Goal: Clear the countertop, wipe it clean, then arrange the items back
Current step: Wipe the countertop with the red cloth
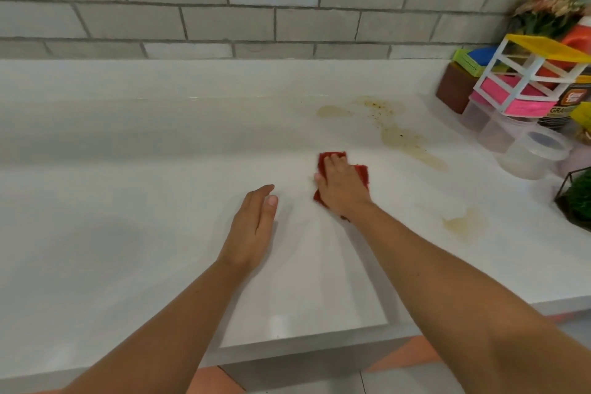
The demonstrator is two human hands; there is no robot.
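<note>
A red cloth lies flat on the white countertop, near its middle. My right hand presses down on the cloth with the fingers spread flat over it. My left hand rests on the bare counter a little to the left, fingers straight and together. Brownish stains streak the counter just right of the cloth, and a smaller stain lies nearer the front edge.
Items crowd the right end: a white rack with pink and yellow trays, a brown box, several clear lidded tubs, a dark jar, flowers and a green plant in a wire frame. A grey tiled wall backs the counter.
</note>
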